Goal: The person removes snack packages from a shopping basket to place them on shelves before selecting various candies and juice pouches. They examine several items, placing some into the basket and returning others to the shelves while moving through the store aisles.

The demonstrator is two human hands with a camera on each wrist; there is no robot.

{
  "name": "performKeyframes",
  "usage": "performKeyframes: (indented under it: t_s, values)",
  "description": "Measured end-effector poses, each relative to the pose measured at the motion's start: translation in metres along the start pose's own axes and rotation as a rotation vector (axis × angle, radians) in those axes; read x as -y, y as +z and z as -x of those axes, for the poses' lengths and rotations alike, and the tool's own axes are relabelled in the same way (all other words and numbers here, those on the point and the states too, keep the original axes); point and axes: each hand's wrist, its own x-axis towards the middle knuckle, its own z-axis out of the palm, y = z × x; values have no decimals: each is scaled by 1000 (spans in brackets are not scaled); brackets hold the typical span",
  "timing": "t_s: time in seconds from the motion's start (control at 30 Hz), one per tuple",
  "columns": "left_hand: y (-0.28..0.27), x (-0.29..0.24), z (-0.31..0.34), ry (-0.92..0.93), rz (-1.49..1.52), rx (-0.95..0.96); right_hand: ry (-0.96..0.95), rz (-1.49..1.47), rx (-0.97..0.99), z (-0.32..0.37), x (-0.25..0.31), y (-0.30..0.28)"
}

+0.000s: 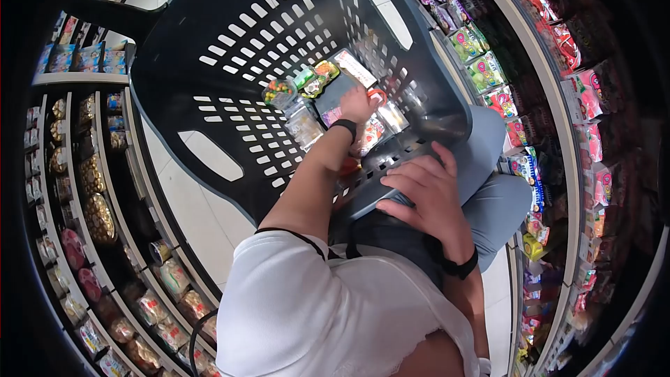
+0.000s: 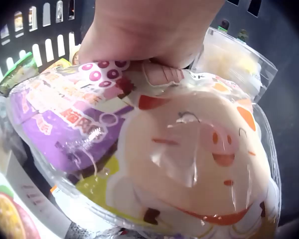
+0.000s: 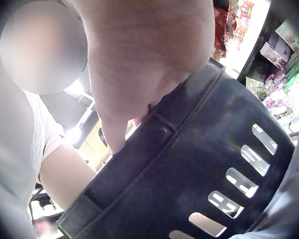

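Observation:
My left hand (image 1: 357, 105) is down inside the black shopping basket (image 1: 293, 167), gripping a clear plastic snack bag (image 2: 189, 164) at its upper edge. The bag has a purple printed side and a smiling pig face; its plastic creases beneath the hand. My fingertips are hidden behind the bag in the left wrist view. My right hand (image 1: 426, 195) holds the basket's near rim, its fingers bent over the edge and the palm against it, as the right wrist view (image 3: 144, 74) also shows.
Other packs lie on the basket floor: a white box (image 1: 354, 68), green packets (image 1: 317, 78), a tub of colourful sweets (image 1: 278, 91) and a clear container (image 2: 234, 62). Shelves of candy bags (image 1: 485, 70) line the right, snack shelves (image 1: 98, 195) the left. Grey-trousered legs (image 1: 492, 202) adjoin the basket.

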Motion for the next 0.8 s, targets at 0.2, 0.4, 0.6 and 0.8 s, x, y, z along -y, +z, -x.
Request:
performKeyframes:
  t_s: [0.2,0.4,0.6,0.8]
  values:
    - [-43,55,-20,-24,-174,-398,25,-1,34,-1,3,-6]
    - [-89,142,-1,-174,-689,-220,14,-9,29,0,3,-5]
    - [-73,139,-15,-233,-794,-157,15,-31,23,4,2,-4]
    - [-95,144,-15,-230,-801,150,-68,-105,-77,6,-10,2]
